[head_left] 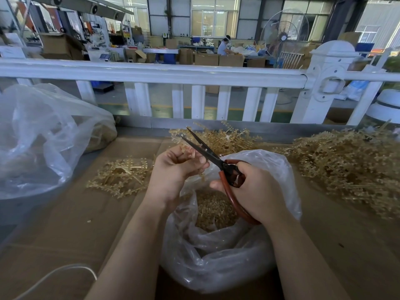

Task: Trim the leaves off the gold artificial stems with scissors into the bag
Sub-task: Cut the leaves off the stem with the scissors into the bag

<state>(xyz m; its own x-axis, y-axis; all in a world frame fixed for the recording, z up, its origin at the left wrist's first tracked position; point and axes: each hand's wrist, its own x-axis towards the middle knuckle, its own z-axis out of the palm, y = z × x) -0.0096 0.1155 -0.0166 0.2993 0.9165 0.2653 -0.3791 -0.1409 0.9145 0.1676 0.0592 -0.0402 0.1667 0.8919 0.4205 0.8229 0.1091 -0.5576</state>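
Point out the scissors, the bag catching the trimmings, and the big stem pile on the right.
scissors (207,151): head view, blades.
bag (216,263): head view, front wall.
stem pile (350,163): head view, middle.

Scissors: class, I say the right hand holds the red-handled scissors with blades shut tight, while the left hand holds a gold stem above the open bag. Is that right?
One detail is wrong. In the head view the scissors have their blades apart, not shut. The rest stands: the right hand grips the red handles, and the left hand holds a gold stem above the open bag.
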